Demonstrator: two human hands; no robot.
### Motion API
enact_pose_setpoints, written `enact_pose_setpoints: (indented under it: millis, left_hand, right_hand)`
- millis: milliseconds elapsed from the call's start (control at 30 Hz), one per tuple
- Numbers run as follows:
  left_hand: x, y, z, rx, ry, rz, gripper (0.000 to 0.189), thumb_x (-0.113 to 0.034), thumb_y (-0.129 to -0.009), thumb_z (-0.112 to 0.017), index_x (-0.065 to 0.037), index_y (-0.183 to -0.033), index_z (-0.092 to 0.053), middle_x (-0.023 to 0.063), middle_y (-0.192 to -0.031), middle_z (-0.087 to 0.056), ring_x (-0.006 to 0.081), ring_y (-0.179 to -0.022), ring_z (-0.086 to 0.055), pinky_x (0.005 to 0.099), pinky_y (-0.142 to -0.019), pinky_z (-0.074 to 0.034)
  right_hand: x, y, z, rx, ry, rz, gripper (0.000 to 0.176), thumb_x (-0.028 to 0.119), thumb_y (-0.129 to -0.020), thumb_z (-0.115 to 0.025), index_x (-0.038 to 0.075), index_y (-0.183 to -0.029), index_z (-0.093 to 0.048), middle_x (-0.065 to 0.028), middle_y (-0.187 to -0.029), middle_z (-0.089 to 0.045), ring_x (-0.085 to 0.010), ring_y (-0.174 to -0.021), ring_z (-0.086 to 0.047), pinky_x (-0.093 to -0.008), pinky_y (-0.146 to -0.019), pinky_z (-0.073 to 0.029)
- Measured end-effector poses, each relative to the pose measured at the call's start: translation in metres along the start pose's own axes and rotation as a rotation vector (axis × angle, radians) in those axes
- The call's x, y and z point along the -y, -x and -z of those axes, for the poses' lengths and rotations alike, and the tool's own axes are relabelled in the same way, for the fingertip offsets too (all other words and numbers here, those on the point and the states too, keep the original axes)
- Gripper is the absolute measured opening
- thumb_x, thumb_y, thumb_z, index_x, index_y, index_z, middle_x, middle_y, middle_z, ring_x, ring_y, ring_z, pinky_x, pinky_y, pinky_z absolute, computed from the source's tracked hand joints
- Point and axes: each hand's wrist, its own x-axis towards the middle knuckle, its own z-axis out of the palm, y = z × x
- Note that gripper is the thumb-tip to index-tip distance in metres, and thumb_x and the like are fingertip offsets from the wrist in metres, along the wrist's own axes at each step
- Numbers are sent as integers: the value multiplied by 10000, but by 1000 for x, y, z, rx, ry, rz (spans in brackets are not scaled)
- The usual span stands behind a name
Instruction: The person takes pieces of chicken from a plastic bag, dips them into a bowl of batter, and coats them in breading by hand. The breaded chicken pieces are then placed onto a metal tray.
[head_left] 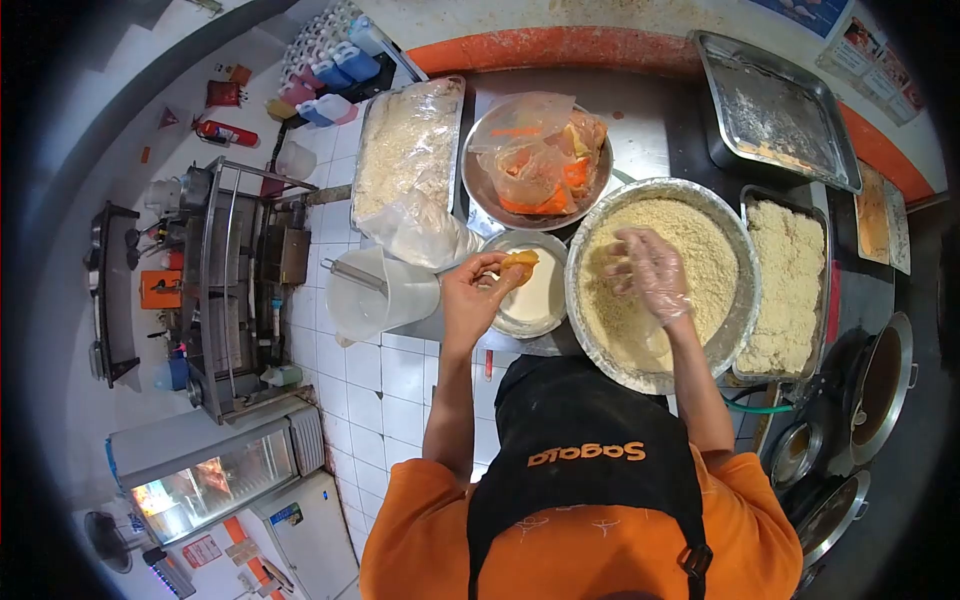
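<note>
Between the fingertips of my bare left hand (472, 302) is a small yellow-brown piece of food (521, 262), whose exact kind I cannot make out. It is over a metal bowl of creamy white batter (538, 300). My right hand (655, 278) wears a clear plastic glove and hovers over the large metal basin (577, 330) of pale yellow crumbs (690, 225). Its fingers are curved and apart, with nothing seen in them. Behind the batter, a round metal bowl (478, 195) holds plastic bags with orange contents (545, 165).
A tray of crumb-covered food (785, 290) lies right of the basin. A white pitcher (375, 300) with a metal handle stands at left, near a plastic-wrapped tray (405, 145). An upturned-edge metal tray (780, 105) sits back right; large pans (885, 385) are at far right.
</note>
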Motion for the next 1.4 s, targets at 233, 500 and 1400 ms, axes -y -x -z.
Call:
enact_pose_setpoints:
  millis: [233, 500, 1400]
  left_hand:
    - [70, 13, -28, 183, -831, -267, 212, -115, -730, -820, -79, -930, -761, 153, -801, -707, 229, -760, -702, 317, -716, -550]
    - [44, -16, -4, 62, -452, 154, 243, -169, -781, -773, 3, -945, -724, 186, -868, -734, 273, -712, -731, 333, -631, -561]
    - [21, 12, -1, -245, 16, 180, 239, 30, -792, -770, 58, -969, -611, 63, -794, -667, 70, -681, -602, 195, -630, -494]
  right_hand:
    - [-11, 18, 51, -141, 104, -19, 301, 262, -1027, -548, 21, -1194, -614, -110, -958, -699, -154, -727, -695, -248, -544, -520]
    - [-31, 19, 79, -125, 517, 125, 261, 188, -951, -654, 37, -1163, -640, -89, -900, -709, -187, -744, -697, -285, -631, -542]
    - [-59, 16, 81, 82, 1175, 390, 412, 301, -945, -577, 99, -1304, -565, -142, -1202, -614, -324, -1155, -568, -436, -1037, -413]
